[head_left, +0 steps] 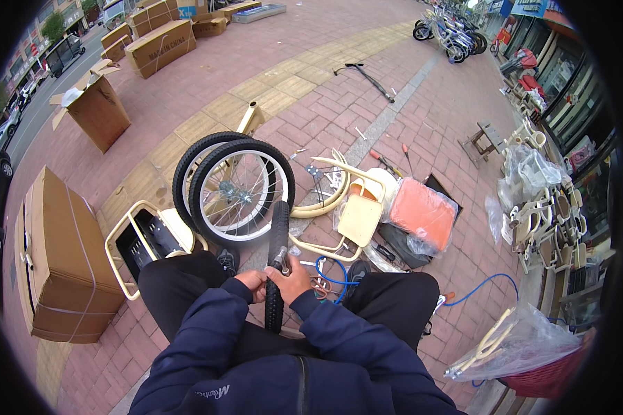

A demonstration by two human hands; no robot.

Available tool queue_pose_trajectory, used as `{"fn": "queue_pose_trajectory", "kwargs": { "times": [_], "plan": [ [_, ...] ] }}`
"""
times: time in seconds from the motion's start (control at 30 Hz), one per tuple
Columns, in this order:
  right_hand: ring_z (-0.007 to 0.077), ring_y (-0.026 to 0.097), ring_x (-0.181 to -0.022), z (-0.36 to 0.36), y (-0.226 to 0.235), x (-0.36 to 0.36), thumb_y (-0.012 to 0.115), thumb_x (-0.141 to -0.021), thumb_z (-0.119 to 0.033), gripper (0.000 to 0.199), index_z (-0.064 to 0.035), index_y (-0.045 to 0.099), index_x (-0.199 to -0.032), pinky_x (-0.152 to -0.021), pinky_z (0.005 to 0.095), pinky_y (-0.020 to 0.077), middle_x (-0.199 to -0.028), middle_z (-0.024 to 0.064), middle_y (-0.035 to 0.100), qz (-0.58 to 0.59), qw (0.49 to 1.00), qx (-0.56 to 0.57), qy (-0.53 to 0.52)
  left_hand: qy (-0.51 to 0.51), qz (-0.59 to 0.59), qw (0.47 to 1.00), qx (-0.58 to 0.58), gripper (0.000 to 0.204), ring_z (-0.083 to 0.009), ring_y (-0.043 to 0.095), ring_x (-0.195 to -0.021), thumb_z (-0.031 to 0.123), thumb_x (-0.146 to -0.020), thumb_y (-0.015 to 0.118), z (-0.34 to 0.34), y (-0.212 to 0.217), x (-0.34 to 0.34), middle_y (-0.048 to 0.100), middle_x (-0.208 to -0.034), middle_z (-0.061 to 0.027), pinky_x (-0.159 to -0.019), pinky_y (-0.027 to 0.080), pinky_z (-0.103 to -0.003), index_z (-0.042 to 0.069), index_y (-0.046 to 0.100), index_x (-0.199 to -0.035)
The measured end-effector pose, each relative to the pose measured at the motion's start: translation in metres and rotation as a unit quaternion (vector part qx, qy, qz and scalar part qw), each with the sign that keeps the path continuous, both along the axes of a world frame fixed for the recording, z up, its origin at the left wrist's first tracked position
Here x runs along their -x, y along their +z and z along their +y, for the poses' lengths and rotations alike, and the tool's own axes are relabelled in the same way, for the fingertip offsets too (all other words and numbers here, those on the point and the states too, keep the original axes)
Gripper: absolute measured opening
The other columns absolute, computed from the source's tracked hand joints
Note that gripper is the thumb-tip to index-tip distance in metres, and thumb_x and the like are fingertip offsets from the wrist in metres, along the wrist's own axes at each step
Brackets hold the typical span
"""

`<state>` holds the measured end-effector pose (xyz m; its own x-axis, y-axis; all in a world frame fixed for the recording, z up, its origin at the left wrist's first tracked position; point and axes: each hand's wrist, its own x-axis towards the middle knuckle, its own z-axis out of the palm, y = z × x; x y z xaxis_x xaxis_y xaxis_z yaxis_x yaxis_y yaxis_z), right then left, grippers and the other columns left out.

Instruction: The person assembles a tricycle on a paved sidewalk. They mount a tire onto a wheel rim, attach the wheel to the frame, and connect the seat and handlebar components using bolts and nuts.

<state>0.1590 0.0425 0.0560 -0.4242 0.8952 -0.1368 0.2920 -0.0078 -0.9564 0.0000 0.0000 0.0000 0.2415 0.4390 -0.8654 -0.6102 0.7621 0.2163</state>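
Wheel (278,232) stood edge-on at view's seven o'clock, between knees (417,292). Right hand (292,279) grasped it; left hand (253,283) curled at its nine-o'clock side — couldn't tell if gripping. Close fingerwork, seemingly — bracing wheel, pressing evenly likely served best.

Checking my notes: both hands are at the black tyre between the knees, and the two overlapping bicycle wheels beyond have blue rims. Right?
The rim colour is wrong: in the head view, the two bicycle wheels beyond the black tyre are white-rimmed. The rest stands.
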Motion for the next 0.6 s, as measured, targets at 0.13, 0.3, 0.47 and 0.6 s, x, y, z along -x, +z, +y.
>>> {"fn": "queue_pose_trajectory", "kwargs": {
  "times": [0.13, 0.3, 0.47, 0.6],
  "plan": [
    [0.0288, 0.067, -0.094, 0.002, 0.006, 0.003, 0.074, -0.082, -0.043, 0.066, 0.0036, 0.053, -0.124, -0.086, 0.0381, 0.0501, -0.102, 0.019, 0.068, -0.005, 1.0, -0.012, -0.003, -0.058, 0.025, 0.998, -0.005, 0.019, -0.0081, 0.042, -0.037, 0.01, -0.088, 0.051, 0.004, 0.02, 0.002, 0.049, -0.054, -0.0003, -0.033, 0.03, -0.018, 0.012, 0.051, -0.069],
    [0.0298, 0.065, -0.099, 0.001, 0.003, 0.002, 0.075, -0.082, -0.042, 0.069, 0.0038, 0.051, -0.127, -0.088, 0.0379, 0.0491, -0.107, 0.0208, 0.067, -0.003, 1.0, -0.005, 0.011, -0.078, 0.025, 0.997, -0.013, 0.015, -0.011, 0.049, -0.046, 0.015, -0.09, 0.051, 0.001, 0.024, -0.006, 0.054, -0.061, -0.0033, -0.039, 0.038, -0.021, 0.011, 0.054, -0.076],
    [0.034, 0.061, -0.109, 0.0, 0.009, 0.001, 0.075, -0.081, -0.046, 0.075, 0.0053, 0.049, -0.13, -0.095, 0.0398, 0.0463, -0.116, 0.024, 0.062, -0.005, 0.999, 0.033, 0.01, -0.069, 0.035, 0.997, -0.017, 0.012, -0.0139, 0.055, -0.054, 0.017, -0.091, 0.052, 0.001, 0.026, -0.002, 0.059, -0.069, -0.0055, -0.045, 0.043, -0.024, 0.01, 0.057, -0.083],
    [0.0362, 0.062, -0.106, -0.001, 0.013, 0.003, 0.075, -0.079, -0.051, 0.079, 0.0037, 0.049, -0.13, -0.092, 0.04, 0.0476, -0.113, 0.0253, 0.063, -0.012, 0.999, 0.032, 0.009, -0.059, 0.058, 0.996, -0.032, 0.012, -0.0162, 0.06, -0.06, 0.019, -0.092, 0.053, 0.004, 0.031, -0.007, 0.062, -0.075, -0.0074, -0.05, 0.048, -0.027, 0.009, 0.059, -0.089]
  ]
}}
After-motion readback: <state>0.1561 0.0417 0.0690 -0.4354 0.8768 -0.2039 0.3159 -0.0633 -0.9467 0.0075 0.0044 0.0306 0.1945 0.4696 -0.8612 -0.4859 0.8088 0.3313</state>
